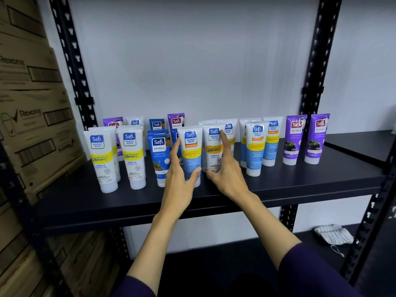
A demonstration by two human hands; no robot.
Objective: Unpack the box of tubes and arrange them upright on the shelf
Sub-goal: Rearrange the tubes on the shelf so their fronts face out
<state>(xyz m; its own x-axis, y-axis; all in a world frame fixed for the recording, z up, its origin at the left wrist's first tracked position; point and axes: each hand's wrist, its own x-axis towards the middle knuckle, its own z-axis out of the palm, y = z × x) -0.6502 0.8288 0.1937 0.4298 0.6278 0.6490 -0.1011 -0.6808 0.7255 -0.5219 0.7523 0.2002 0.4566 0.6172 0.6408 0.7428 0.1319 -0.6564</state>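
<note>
**Both hands on two front-row tubes**

The left hand [182, 174] cups the blue-bottomed tube [190, 155], thumb and fingers curved round its sides. The right hand [227, 168] clasps the neighbouring white tube [213, 153], forefinger raised. Both tubes stand upright, caps down, near the shelf's [300, 185] front edge, mid-row.
</note>
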